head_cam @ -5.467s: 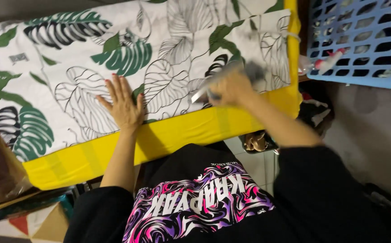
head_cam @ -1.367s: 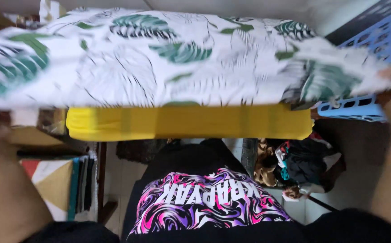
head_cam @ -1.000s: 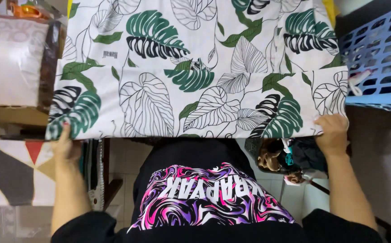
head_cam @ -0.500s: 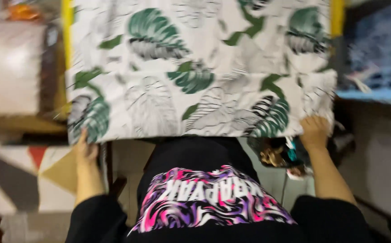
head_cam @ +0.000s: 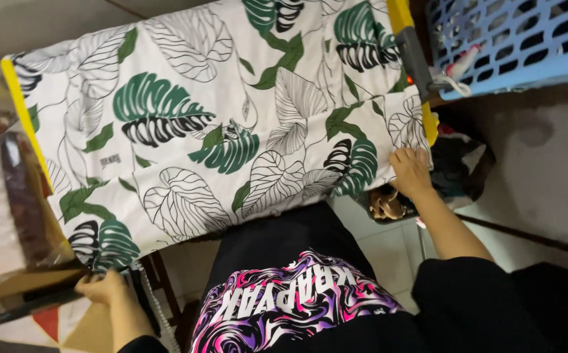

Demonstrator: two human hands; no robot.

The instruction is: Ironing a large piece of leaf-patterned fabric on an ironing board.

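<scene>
A white cloth (head_cam: 232, 124) printed with green and black leaves lies spread over a yellow-edged board. My left hand (head_cam: 104, 285) grips the cloth's near left corner, fingers curled around the hanging edge. My right hand (head_cam: 411, 171) pinches the near right corner beside the yellow edge (head_cam: 431, 127). The cloth's near edge hangs just in front of my black shirt with its pink and purple swirl print (head_cam: 297, 304).
A blue plastic basket (head_cam: 519, 39) stands at the upper right, with a grey clip-like piece (head_cam: 417, 62) beside it. A clear plastic bag (head_cam: 3, 196) and boxes sit at the left. Dark clothes and a brown object (head_cam: 388, 206) lie on the floor under my right hand.
The cloth was lifted, spread and laid down over the board. Both hands moved to its near corners, and the view has now tilted so the board runs diagonally.
</scene>
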